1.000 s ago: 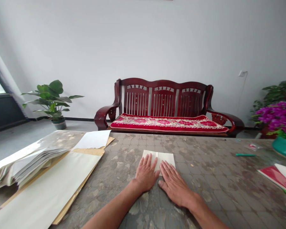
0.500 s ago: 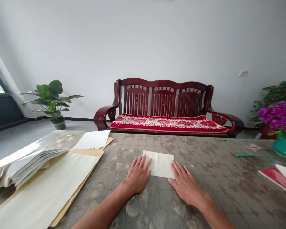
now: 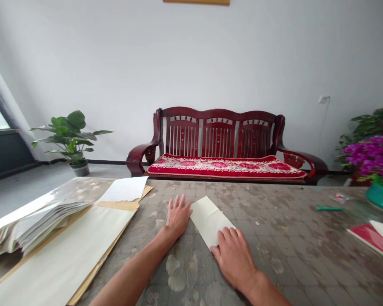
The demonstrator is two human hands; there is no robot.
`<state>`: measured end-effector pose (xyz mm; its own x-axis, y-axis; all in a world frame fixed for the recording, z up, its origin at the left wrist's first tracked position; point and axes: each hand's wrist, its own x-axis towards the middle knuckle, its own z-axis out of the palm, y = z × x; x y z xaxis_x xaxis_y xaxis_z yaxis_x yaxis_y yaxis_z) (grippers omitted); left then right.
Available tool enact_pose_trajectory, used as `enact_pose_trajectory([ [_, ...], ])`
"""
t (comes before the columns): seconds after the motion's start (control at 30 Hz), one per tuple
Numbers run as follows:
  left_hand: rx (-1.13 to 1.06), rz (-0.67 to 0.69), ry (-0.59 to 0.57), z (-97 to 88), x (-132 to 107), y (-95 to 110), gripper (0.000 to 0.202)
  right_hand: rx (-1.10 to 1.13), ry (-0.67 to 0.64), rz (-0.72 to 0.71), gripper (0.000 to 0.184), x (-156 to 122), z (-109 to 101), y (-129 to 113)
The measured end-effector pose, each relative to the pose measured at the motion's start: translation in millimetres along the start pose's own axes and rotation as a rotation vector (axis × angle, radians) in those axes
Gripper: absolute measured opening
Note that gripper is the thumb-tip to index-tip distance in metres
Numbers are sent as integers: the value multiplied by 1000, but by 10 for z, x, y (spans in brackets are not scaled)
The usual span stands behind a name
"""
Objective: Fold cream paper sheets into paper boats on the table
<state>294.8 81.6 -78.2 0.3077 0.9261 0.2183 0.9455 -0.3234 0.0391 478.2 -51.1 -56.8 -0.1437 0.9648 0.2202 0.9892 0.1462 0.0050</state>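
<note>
A small cream sheet of paper [image 3: 209, 216] with a crease across it lies slantwise on the patterned table [image 3: 191, 280]. My left hand [image 3: 178, 216] is open beside the paper's left corner, palm down with fingers spread; its fingertips reach the paper's edge. At the near right end of the sheet, my right hand [image 3: 236, 257] has its fingers curled over the edge and its thumb at the lower corner, gripping it. Part of that end is hidden under the right hand.
Large cream sheets [image 3: 70, 250] on brown paper, a fanned paper stack [image 3: 51, 223] and a lined white sheet [image 3: 124, 189] lie left. A green pen [image 3: 330, 208], a red booklet [image 3: 370, 238] and a teal flowerpot [image 3: 381, 197] are right. A wooden bench [image 3: 217, 131] stands beyond.
The paper has turned from square-on to slantwise. My right hand has gone from lying flat to gripping its end, and my left hand has shifted slightly left and away.
</note>
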Motion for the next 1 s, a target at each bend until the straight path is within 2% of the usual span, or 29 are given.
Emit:
enact_pose_trajectory([
  [0.13, -102, 75, 10, 27, -131, 212, 43, 21, 55, -69, 19, 17, 81, 16],
  [0.23, -72, 111, 25, 131, -292, 343, 53, 63, 81, -169, 14, 10, 112, 53],
  [0.33, -45, 174, 29, 223, -379, 339, 63, 94, 87, -221, 11, 0, 103, 88],
  [0.47, -40, 230, 2, 224, -369, 206, 60, 92, 89, -180, 14, 13, 99, 203],
  [0.63, -2, 100, -66, 130, -220, 68, 57, 73, 89, -135, 21, 45, 133, 355],
  [0.77, 4, -62, -109, 92, -65, 22, 55, 81, 82, -143, 21, 52, 149, 356],
  [1.0, -102, -174, -16, 7, -97, 88, 45, 79, 101, -146, 20, 61, 169, 342],
])
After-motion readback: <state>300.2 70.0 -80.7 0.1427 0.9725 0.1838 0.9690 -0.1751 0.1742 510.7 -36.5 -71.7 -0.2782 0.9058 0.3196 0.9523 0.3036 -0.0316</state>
